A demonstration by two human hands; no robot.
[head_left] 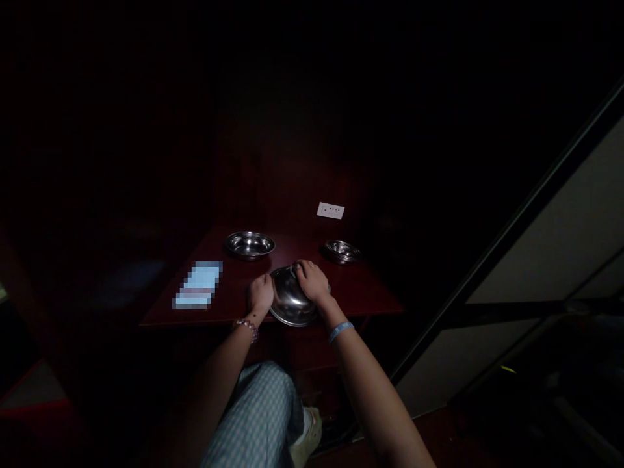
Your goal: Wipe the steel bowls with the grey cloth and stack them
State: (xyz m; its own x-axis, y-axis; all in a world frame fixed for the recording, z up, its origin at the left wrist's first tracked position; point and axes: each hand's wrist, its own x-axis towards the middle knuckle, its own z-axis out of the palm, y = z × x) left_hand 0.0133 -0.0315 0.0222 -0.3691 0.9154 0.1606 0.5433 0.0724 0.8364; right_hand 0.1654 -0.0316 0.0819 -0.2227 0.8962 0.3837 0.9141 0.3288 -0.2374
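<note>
Bowl (294, 305) of shiny metal sits between your two hands at the near edge of the dark red table (373, 298), about midway between its left and right ends, tipped and jutting a little past that edge. Your left hand (261, 294) has its fingers curled in on the bowl's left rim, apparently grasping it, though the tips are hidden from you. Your right hand (313, 281) lies over the far right part with its fingers bent on the metal; you cannot tell whether they grip or only press. As for progress, you seem to be partway through handling this one piece: it is in your hands and has not been set down free of them. Nothing visible marks any stage as complete, and how much is left cannot be judged from this view. Neither hand touches the wide dish (250, 246) at the far left or the small dishes (342, 252) at the far right. Counting up, you have one bowl in hand, one wide dish, and what looks like a short stack of small dishes, their number too dim to settle. You also have one bright blurred rectangle (199, 286), perhaps a phone, at the left, and one white socket plate (331, 210) on the far wall.
</note>
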